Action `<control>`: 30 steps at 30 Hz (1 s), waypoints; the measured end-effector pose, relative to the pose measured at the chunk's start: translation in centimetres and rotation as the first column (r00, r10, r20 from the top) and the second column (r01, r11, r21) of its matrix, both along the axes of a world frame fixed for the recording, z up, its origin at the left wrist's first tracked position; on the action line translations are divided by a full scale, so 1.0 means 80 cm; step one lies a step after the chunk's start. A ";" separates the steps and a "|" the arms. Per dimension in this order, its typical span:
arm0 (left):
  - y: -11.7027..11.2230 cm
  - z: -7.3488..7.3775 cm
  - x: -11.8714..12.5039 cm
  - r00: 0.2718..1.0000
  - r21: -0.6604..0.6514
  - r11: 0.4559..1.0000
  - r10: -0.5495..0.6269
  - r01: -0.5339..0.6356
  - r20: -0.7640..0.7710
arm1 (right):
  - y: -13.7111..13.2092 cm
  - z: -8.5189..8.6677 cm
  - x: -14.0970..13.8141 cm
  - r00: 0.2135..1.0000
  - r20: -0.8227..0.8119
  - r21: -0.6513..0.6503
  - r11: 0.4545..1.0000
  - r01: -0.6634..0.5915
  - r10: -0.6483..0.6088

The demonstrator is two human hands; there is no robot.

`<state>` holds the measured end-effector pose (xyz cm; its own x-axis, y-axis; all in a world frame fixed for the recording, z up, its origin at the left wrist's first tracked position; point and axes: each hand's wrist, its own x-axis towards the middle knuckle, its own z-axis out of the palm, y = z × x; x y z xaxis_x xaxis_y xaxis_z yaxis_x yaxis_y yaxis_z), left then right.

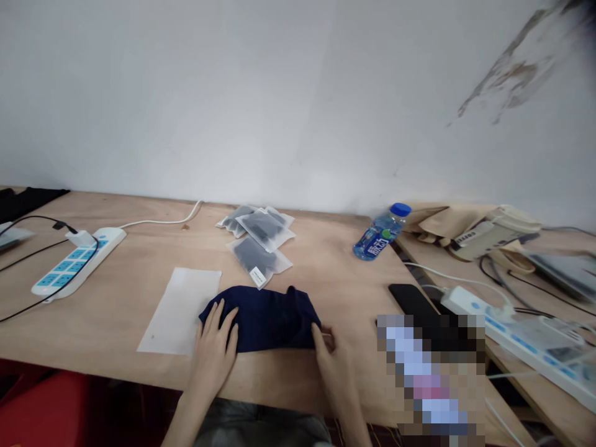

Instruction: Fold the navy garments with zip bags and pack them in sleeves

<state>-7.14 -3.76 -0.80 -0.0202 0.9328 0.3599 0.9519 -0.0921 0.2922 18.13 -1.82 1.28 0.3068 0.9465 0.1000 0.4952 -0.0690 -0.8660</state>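
Head view. 1 navy cloth piece (263, 320), folded, lying on the plywood tabletop (326, 264), between both grips. Left grip (214, 347): forearm in from the bottom edge, hand flat on the cloth's left end, fingers apart, not clamped. Right grip (328, 360): at the cloth's right end, fingers on the edge, thumb hidden; can't tell if clamped. Just beyond the left grip, 1 white sheet (179, 310), its edge under the cloth. Ahead of both grips, 3 clear zip bags (256, 257) with dark contents, overlapping. Right of the right grip, 1 black phone (410, 301), partly behind a pixelated patch. Further ahead, 1 water bottle (377, 234), blue cap, lying down. 2 power strips: 1 (77, 264) far left of the left grip, 1 (526, 338) far right of the right grip.
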 end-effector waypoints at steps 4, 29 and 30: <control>-0.002 0.001 -0.002 1.000 -0.026 1.000 -0.002 0.002 0.011 | 0.000 0.007 0.030 0.953 0.246 -0.048 0.980 0.195 -0.177; 0.000 -0.002 -0.002 0.999 -0.014 1.000 0.012 -0.012 0.035 | 0.003 0.015 0.025 0.870 0.416 0.138 0.964 0.228 -0.265; 0.000 -0.002 -0.002 0.999 -0.013 1.000 0.012 -0.011 0.039 | 0.002 0.016 0.035 0.860 0.430 0.125 0.961 0.245 -0.275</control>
<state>-7.30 -3.76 -0.98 -0.0447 0.9371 0.3463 0.9408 -0.0771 0.3300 20.89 -1.67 2.58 0.4511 0.8254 0.3395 0.7969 -0.2012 -0.5696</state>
